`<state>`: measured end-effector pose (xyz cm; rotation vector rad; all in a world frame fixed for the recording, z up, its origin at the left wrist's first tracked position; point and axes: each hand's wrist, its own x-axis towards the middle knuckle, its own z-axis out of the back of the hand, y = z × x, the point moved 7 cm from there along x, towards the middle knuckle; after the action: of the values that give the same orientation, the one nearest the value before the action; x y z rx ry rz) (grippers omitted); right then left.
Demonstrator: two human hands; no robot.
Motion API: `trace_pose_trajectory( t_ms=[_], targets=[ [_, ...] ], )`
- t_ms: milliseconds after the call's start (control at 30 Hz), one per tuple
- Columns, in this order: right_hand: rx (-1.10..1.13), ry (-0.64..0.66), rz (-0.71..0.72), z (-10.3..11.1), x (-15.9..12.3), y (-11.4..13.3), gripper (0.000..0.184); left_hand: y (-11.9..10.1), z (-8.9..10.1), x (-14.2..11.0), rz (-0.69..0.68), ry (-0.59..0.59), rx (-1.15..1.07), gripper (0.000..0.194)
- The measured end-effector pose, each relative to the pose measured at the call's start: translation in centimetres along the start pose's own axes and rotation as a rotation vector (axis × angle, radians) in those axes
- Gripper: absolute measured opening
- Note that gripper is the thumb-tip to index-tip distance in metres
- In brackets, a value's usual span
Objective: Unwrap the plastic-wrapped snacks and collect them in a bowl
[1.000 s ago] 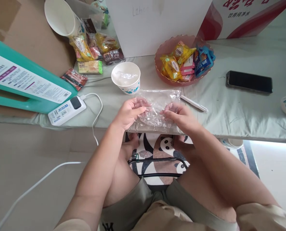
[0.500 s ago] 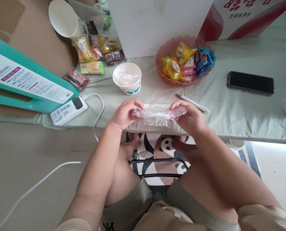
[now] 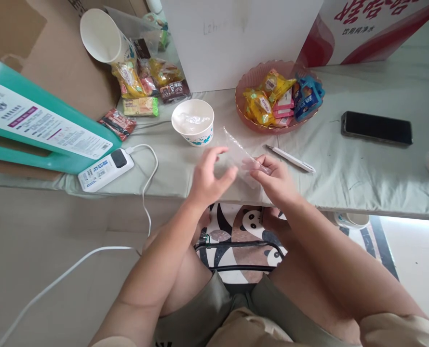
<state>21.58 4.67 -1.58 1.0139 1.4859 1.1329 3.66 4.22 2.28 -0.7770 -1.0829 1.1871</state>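
Note:
A clear plastic bag [image 3: 240,150], thin and see-through, hangs at a slant between my hands above the table's front edge. My right hand [image 3: 272,176] pinches its right end between thumb and fingers. To the left, my left hand [image 3: 210,176] has its thumb and fingers apart, close to the bag with nothing gripped. Just beyond the left hand stands a white paper cup [image 3: 202,137] with blue leaf prints, and crumpled clear plastic [image 3: 192,121] lies inside it. Right of the right hand rests a white pen [image 3: 290,158].
A pink bowl [image 3: 252,123] of wrapped snacks stands behind the pen. A black phone [image 3: 377,128] lies to the right. At left are a teal jug [image 3: 66,115], a white power bank [image 3: 106,171] with a cable, snack packets [image 3: 140,106] and a tipped paper cup [image 3: 100,36]. Boxes stand behind.
My left hand has let go of the plastic and opened. The bag, bunched and stretched between both hands before, now slants flat from my right hand.

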Motion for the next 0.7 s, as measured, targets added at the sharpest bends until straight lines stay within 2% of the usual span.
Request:
trace_pose_trajectory(
  t_ms=[67,100,167,200,233,300,400,467,500,533,600,633,700],
  targets=[
    [0.156,0.115,-0.013,-1.2,-0.4,0.1,0.032,0.0,-2.5,-0.5,0.094,0.239,-0.152,0.048],
    [0.233,0.16,-0.028,-1.6,-0.6,0.1,0.032,0.2,-3.4,-0.8,0.146,0.329,-0.193,0.051],
    [0.347,0.197,-0.061,-2.1,-0.8,0.1,0.03,0.7,-3.9,-1.0,0.217,0.407,-0.181,0.043],
    [0.371,0.187,-0.068,-2.0,-0.8,0.0,0.028,1.1,-3.5,-0.9,0.232,0.388,-0.141,0.034],
    [0.372,0.165,-0.071,-1.8,-0.7,0.0,0.028,1.3,-2.7,-0.5,0.226,0.326,-0.093,0.025],
    [0.324,0.108,-0.076,-1.2,-0.4,-0.2,0.028,1.3,0.2,0.4,0.157,0.123,0.013,0.013],
    [0.228,0.053,-0.108,-0.4,-0.2,-0.8,0.028,-0.3,5.6,2.3,0.004,-0.271,0.197,0.018],
    [0.19,0.056,-0.119,-0.3,-0.2,-1.1,0.029,-1.8,8.5,4.1,-0.041,-0.489,0.326,0.017],
    [0.178,0.067,-0.118,-0.4,-0.2,-1.1,0.029,-2.7,9.3,5.3,-0.067,-0.559,0.401,0.016],
    [0.166,0.081,-0.114,-0.5,-0.2,-1.1,0.029,-3.4,9.6,6.8,-0.081,-0.565,0.492,0.017],
    [0.141,0.112,-0.102,-0.9,-0.2,-1.0,0.028,-4.3,9.0,10.1,-0.098,-0.448,0.695,0.023],
    [0.124,0.126,-0.098,-1.0,-0.2,-1.0,0.028,-4.3,8.1,11.6,-0.095,-0.312,0.794,0.023],
    [0.078,0.143,-0.096,-1.2,-0.3,-0.8,0.028,-3.2,6.1,13.6,-0.049,0.033,0.975,0.018]
  ],
)
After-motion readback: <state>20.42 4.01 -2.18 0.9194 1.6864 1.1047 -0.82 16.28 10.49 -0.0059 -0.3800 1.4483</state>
